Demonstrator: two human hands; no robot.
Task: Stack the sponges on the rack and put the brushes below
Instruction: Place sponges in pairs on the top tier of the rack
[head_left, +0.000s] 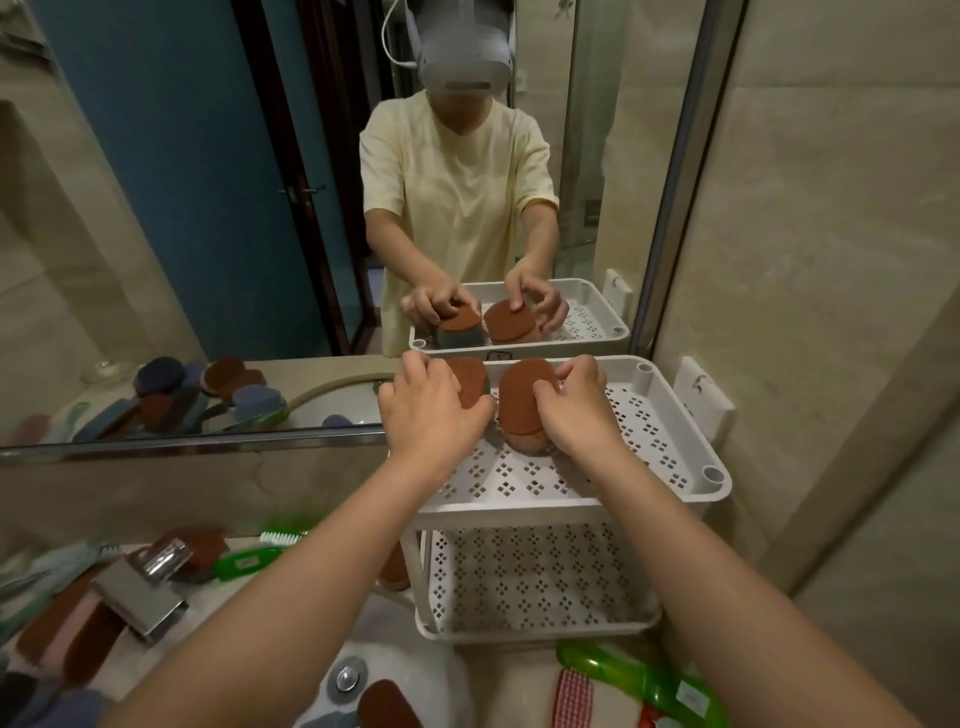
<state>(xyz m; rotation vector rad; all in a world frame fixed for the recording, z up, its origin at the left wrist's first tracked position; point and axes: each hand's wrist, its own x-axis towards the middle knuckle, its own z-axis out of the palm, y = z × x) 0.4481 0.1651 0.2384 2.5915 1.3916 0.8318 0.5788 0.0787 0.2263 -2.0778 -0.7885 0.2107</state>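
Both hands (434, 405) grip sponges (522, 397).

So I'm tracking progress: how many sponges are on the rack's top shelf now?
2. One sponge sits at the back left under the left hand; the other sponge lies beside it, gripped by the right hand. More could be hidden beneath the hands.

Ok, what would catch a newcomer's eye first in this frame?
Both bare hands, left hand and right hand, each pressing a rust-brown oval sponge on the top shelf of the white perforated plastic rack. Behind it, the wall mirror repeats the scene.
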